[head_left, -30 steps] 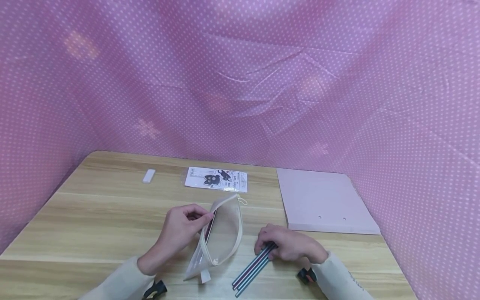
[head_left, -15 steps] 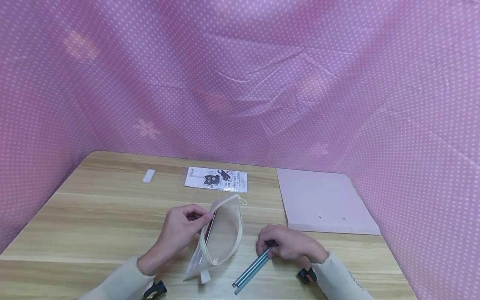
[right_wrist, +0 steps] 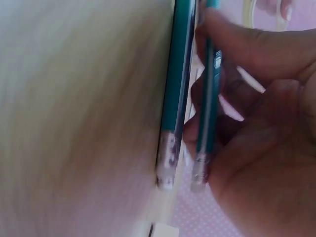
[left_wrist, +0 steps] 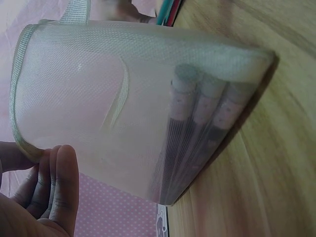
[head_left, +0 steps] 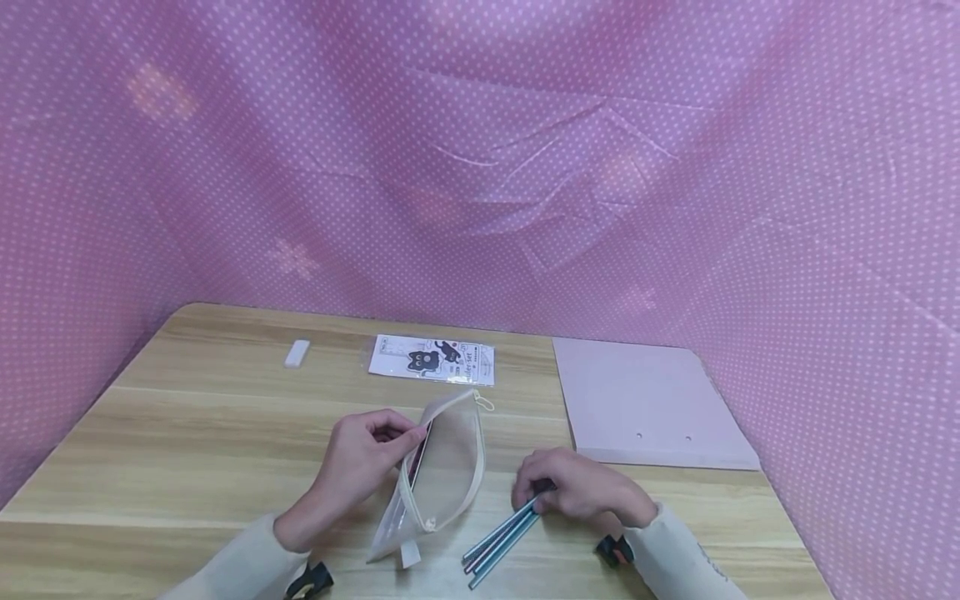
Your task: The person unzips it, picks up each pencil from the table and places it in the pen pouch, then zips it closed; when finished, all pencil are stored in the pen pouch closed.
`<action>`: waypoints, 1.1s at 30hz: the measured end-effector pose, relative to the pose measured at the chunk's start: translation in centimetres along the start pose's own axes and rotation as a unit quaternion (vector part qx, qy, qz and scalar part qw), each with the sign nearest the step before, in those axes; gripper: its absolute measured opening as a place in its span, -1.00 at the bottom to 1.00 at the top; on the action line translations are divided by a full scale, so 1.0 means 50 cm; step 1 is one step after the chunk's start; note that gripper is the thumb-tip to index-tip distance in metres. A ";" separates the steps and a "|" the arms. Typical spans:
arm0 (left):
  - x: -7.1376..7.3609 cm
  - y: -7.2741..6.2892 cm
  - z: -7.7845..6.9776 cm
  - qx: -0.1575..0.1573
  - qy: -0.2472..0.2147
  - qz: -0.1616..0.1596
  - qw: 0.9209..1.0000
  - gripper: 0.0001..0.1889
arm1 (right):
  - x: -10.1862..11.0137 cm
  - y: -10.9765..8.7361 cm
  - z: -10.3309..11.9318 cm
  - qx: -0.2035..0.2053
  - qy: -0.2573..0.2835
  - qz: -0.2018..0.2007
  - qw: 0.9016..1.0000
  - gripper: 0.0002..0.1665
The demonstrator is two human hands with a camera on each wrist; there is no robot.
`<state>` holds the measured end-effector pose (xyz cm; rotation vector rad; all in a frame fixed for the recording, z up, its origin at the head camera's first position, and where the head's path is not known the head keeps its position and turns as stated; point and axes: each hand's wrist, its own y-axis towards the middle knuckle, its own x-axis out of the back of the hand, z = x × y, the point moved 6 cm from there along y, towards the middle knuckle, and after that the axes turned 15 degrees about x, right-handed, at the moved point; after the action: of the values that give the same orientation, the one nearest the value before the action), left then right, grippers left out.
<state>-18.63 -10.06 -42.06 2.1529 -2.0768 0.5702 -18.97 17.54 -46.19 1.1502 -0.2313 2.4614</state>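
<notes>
A pink cloth (head_left: 480,167) is hanging behind the table (head_left: 187,442) and along both its sides. Small white dots (head_left: 787,125) are covering it, and a few pale flowers (head_left: 295,258) are showing here and there. Creases (head_left: 525,154) are running across the middle. A bright patch (head_left: 495,25) is glowing near the top. The table is showing light wood with stripes, and its far left corner (head_left: 191,310) is curving round.

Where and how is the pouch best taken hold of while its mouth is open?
Probably at the left zipped edge of the pouch, pinched from the left, as the left hand does. The thin mesh looks floppy, while that edge stands up and is easy to pinch, leaving most of the mouth free.
</notes>
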 end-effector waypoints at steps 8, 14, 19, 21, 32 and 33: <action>-0.001 0.000 0.000 0.009 -0.003 0.007 1.000 -0.89 | 0.020 -0.012 0.017 0.064 0.063 -0.021 0.996 -0.71; -0.001 0.002 0.002 0.008 -0.010 0.010 1.000 -0.86 | 0.035 -0.008 0.038 0.097 0.175 -0.053 0.978 -0.75; -0.003 0.002 0.004 0.011 -0.021 0.020 1.000 -0.85 | 0.038 -0.003 0.039 0.077 0.236 -0.100 0.964 -0.73; -0.004 0.002 0.004 0.009 -0.022 0.020 1.000 -0.84 | 0.035 -0.001 0.035 0.057 0.247 -0.119 0.960 -0.71; -0.003 0.001 0.004 0.018 -0.018 0.018 1.000 -0.85 | -0.002 0.027 0.019 -0.072 0.351 -0.207 0.911 -0.52; -0.003 0.000 0.004 0.020 -0.019 0.017 0.999 -0.85 | -0.005 0.030 0.019 -0.074 0.359 -0.213 0.906 -0.50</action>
<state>-18.58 -9.98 -42.29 2.1697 -2.1423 0.5836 -18.81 15.80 -45.73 0.1467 0.0528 2.2364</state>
